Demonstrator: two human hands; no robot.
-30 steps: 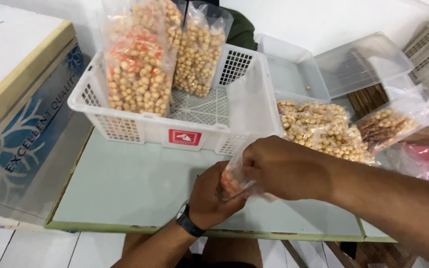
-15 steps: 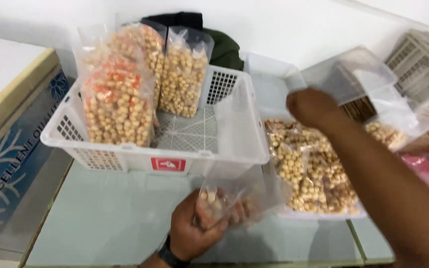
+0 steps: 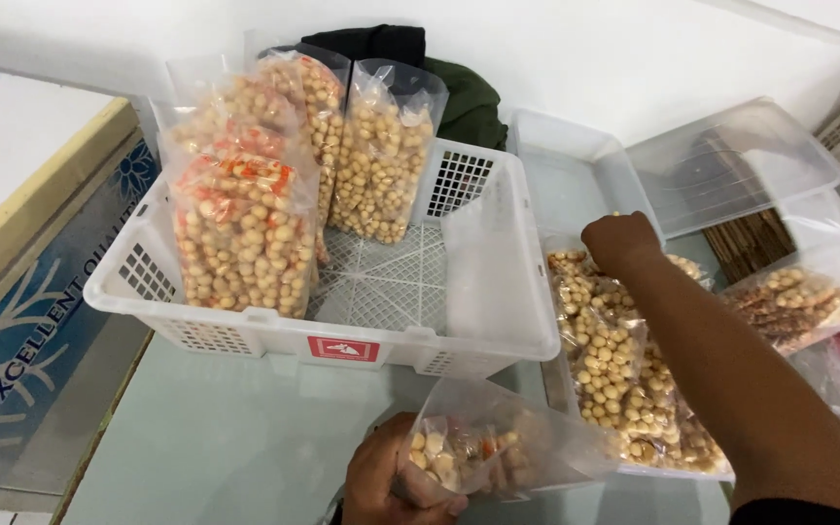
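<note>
My left hand [image 3: 389, 476] grips a small clear plastic bag [image 3: 503, 447] low in the head view; the bag holds a few round tan snacks at its bottom and its mouth gapes to the right. My right hand [image 3: 619, 241] reaches out over a clear container [image 3: 576, 180] piled with the same tan round snacks [image 3: 614, 369], fingers curled down into the pile. Whether they pinch any snacks is hidden. A white slotted basket [image 3: 362, 345] stands left of the pile with several filled, sealed snack bags [image 3: 245, 233] leaning upright inside.
A pale green tabletop [image 3: 226, 437] lies under everything. A white and blue carton [image 3: 21, 253] fills the left side. Clear lids [image 3: 731, 160] and tubs with brown sticks [image 3: 751, 238] and other snack bags [image 3: 794, 297] crowd the right. Dark cloth [image 3: 439, 73] sits behind the basket.
My right hand left the small bag and moved up right onto the snack pile. The left hand kept hold of the bag, whose mouth now hangs wider.
</note>
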